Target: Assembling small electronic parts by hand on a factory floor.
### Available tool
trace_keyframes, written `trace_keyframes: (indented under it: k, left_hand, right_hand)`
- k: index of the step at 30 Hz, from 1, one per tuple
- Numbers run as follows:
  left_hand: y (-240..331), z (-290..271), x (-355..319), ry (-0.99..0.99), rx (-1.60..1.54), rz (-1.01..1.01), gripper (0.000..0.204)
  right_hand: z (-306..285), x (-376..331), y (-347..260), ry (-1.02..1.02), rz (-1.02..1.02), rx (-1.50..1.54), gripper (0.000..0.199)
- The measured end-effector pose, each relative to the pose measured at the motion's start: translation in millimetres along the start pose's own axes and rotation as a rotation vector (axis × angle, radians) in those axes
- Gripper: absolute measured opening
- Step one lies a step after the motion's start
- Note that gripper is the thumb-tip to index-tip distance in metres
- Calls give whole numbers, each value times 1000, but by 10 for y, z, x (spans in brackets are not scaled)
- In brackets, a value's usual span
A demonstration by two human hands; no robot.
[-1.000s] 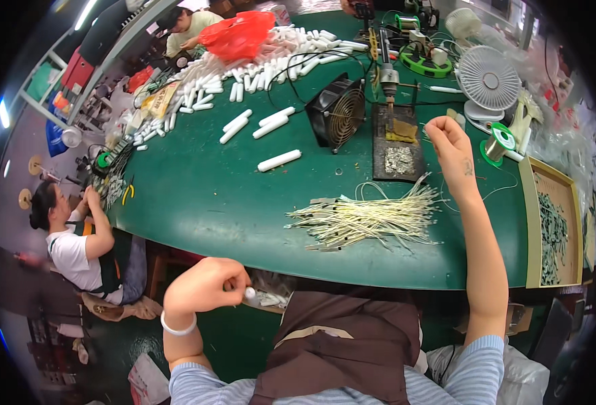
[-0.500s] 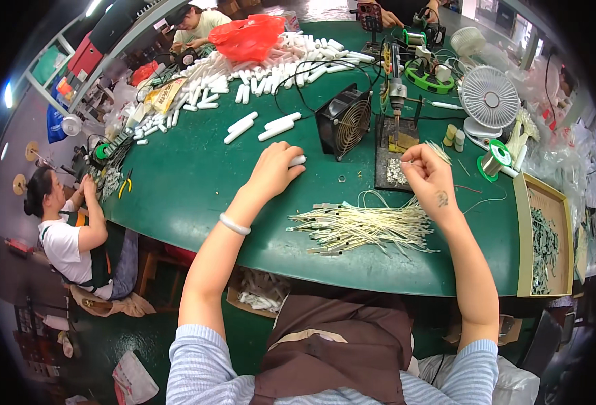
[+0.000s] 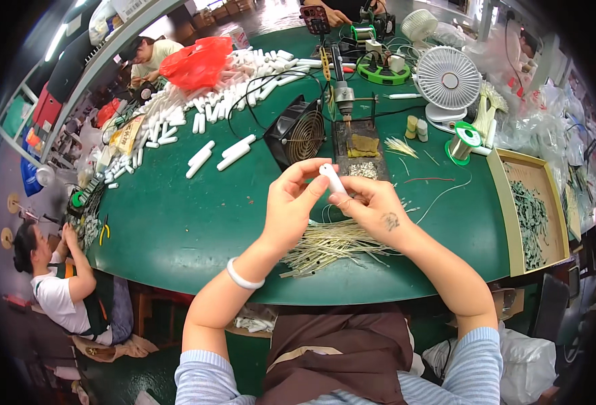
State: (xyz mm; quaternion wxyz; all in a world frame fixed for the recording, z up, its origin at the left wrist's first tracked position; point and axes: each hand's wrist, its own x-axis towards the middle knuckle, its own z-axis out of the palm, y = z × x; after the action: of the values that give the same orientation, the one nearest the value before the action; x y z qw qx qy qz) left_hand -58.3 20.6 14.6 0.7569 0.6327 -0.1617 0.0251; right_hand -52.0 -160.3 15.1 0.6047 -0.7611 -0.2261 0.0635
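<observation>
In front of me, over the middle of the table, my left hand (image 3: 291,202) is closed around a short white plastic tube (image 3: 334,181). The tube is tilted, and its far end shows a small dark hole. My right hand (image 3: 377,208) meets it at the near end, thumb and fingers pinched there. Whether a smaller piece sits between those right fingertips is hidden. Just below both hands lies a bundle of thin pale-yellow wires (image 3: 338,246). Beyond them, a soldering iron (image 3: 345,101) points down over a stand with a yellow sponge (image 3: 363,144) and small metal bits (image 3: 362,169).
A black square fan (image 3: 296,133) stands left of the soldering stand, a white fan (image 3: 448,77) and a solder spool (image 3: 463,143) to its right. White tubes (image 3: 203,101) are heaped at the back. A cardboard tray (image 3: 507,209) holds small green parts. Co-workers sit left and at the back.
My right hand has come left from the metal bits to the tube. My left hand has moved right and raised the tube between both hands. The whole view has shifted a little.
</observation>
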Motion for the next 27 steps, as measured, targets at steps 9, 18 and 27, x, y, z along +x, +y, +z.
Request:
trace_keyframes:
  k: [9,18,27]
  left_hand:
    - [-164,27,-24,289,44,230,14]
    - [-182,-21,-51,252,-104,70,18]
    - [-162,-46,-67,214,-148,7,16]
  right_hand:
    - [115,10,48,170,-114,-249,25]
    - [133,15,-5,124,-69,-333,26]
    - [141,4,4,132,-105,-361,25]
